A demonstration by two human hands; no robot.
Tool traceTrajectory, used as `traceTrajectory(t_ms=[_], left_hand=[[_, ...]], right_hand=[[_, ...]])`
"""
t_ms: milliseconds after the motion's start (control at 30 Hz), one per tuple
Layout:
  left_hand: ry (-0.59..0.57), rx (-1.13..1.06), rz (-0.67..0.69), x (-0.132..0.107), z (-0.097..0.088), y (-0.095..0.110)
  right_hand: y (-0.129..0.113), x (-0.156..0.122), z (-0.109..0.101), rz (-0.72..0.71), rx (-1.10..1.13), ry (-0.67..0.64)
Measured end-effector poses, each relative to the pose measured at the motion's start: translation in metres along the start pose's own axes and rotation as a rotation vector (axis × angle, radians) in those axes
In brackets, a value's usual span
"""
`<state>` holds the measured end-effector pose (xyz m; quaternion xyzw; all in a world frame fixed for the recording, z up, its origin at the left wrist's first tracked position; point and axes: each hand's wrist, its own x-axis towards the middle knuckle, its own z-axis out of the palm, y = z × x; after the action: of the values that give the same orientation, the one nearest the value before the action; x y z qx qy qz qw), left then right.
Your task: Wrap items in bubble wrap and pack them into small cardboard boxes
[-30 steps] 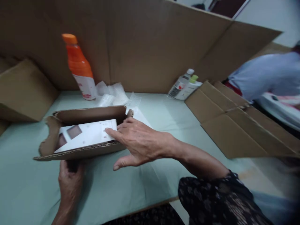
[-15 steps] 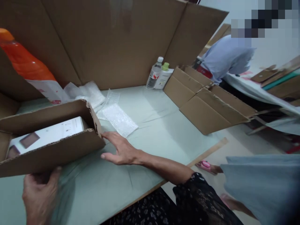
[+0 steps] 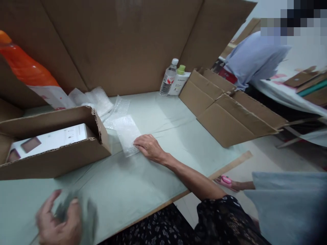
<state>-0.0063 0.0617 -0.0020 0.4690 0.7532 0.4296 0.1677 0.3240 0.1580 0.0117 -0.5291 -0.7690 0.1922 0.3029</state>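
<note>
My right hand (image 3: 150, 148) has its fingers closed on the near right edge of a small clear sheet of bubble wrap (image 3: 126, 131), which lies mostly on the table (image 3: 163, 190). My left hand (image 3: 60, 219), somewhat blurred, hovers over the near left of the table with thumb and fingers apart and nothing between them. Beyond it stands an open cardboard box (image 3: 58, 161), apart from the hand. Inside that box lies a white carton (image 3: 56, 137) printed with brown squares.
A large orange bottle (image 3: 30, 68) leans behind the box. More bubble wrap (image 3: 98, 100) is heaped at the back. A water bottle (image 3: 169, 78) and a white green-capped bottle (image 3: 179, 83) stand by cardboard boxes (image 3: 224, 115). People (image 3: 255, 58) are at the right.
My left hand has let go of the box and drawn back toward me. My right hand has moved right from the box's corner onto the bubble wrap, which has shifted nearer and slightly left.
</note>
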Motion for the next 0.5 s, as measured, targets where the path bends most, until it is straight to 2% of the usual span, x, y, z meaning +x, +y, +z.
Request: traceTrajectory(t_ms=[67, 133, 167, 233, 300, 400, 500], left_hand=[[-0.205, 0.029, 0.041, -0.020, 0.002, 0.008], [-0.416, -0.059, 0.048, -0.028, 0.009, 0.013], [-0.480, -0.090, 0.068, -0.028, 0.014, 0.016], [-0.494, -0.074, 0.208, -0.024, 0.025, 0.021], [-0.455, -0.006, 0.453, -0.021, 0.035, 0.027], [-0.494, 0.065, 0.754, -0.023, 0.049, 0.033], [-0.555, 0.151, 0.946, -0.031, 0.060, 0.030]], right_hand=[[-0.017, -0.004, 0.001, 0.053, 0.265, 0.058], [-0.034, -0.013, 0.001, 0.154, 0.557, 0.106], [-0.040, -0.019, 0.002, 0.212, 0.692, 0.126], [-0.047, -0.035, 0.004, 0.332, 0.902, 0.186], [-0.047, -0.054, 0.007, 0.456, 1.002, 0.296], [-0.040, -0.090, 0.009, 0.613, 0.997, 0.451], [-0.034, -0.127, 0.002, 0.747, 0.899, 0.451]])
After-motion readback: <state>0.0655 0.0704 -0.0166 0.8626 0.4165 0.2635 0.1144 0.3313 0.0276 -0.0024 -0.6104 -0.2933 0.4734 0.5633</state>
